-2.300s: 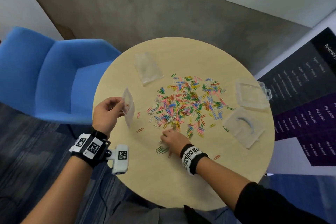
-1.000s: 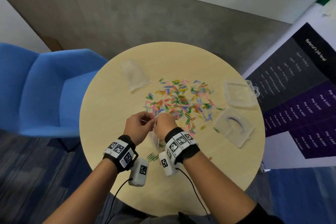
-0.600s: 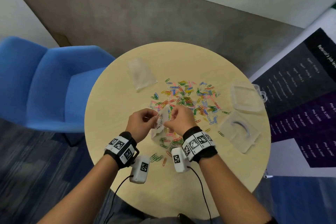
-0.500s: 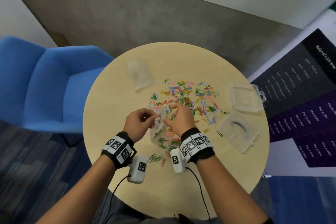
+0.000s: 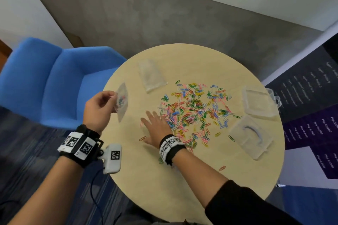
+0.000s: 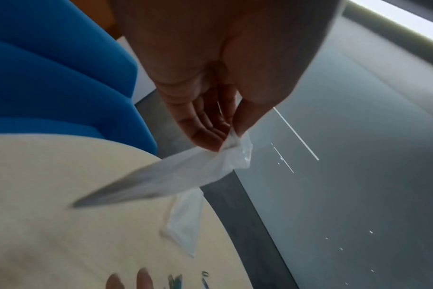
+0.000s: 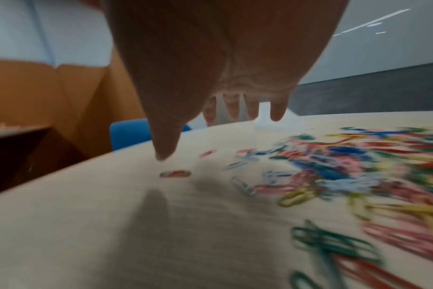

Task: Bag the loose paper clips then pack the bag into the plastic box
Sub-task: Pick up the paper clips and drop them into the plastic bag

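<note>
My left hand (image 5: 99,105) pinches the top edge of a small clear plastic bag (image 5: 122,102) above the table's left edge; a few coloured clips show inside it. In the left wrist view thumb and fingers nip the bag (image 6: 185,172) at its corner. My right hand (image 5: 155,126) lies flat with fingers spread at the near-left edge of the heap of coloured paper clips (image 5: 193,109). The right wrist view shows this right hand (image 7: 220,117) held just above the table with nothing in it, the clips (image 7: 334,172) to its right. A clear plastic box (image 5: 258,103) stands open at the far right.
A second clear bag (image 5: 151,76) lies flat at the table's far left. Another clear plastic box piece (image 5: 251,137) sits near the right edge. Stray clips (image 5: 222,168) lie toward me. A blue armchair (image 5: 45,82) stands left of the round table (image 5: 182,179); a dark banner (image 5: 314,115) is on the right.
The hands have parted. My left hand carried the bag out to the left; my right hand let go of it and dropped flat beside the clip heap.
</note>
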Tool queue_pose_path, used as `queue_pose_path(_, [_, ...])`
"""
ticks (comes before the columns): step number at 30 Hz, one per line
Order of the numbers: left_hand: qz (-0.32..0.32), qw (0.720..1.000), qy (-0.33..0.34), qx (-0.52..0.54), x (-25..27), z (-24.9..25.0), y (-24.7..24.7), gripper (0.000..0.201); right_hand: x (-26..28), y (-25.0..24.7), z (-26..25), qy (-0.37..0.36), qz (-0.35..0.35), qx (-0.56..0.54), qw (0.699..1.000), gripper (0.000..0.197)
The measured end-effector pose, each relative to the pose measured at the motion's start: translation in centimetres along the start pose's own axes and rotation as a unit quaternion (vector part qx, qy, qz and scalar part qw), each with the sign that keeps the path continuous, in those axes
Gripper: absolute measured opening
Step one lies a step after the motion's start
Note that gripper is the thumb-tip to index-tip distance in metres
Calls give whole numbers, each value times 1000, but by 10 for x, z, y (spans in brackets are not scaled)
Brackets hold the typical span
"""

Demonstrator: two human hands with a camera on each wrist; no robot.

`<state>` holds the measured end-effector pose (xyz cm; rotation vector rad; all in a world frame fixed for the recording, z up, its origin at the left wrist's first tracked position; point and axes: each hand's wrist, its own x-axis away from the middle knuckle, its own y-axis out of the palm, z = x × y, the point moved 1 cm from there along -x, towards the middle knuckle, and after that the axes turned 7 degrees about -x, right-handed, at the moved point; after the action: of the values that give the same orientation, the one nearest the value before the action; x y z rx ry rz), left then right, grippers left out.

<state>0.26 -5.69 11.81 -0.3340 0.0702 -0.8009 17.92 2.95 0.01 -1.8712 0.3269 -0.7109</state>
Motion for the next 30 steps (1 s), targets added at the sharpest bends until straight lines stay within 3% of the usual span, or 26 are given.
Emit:
queue_pose_path(6, [25,999,-31,-17,9,-32,-29,15,-23,35,-21,-60,-94,106,988,67])
queue_pose_path(10, [20,999,-39,-4,16,-34,-25,7,-14,34,4,10,-60,145,987,65])
queue_pose_path(13, [6,999,-40,3,18,-33,-10,13,1,28,28,60,-59,156,984,63])
queue_pose_path(17, [-23,999,-35,9,19,-29,18,7,31,26,55,115,-91,65,987,65])
queue_pose_path(22, [-66,997,-33,16,24,-20,50,6,71,25,64,95,-116,27,988,75])
queue_pose_path(30, [-115,993,-28,2,35,-16,77,8,77,23,62,46,-34,12,998,45])
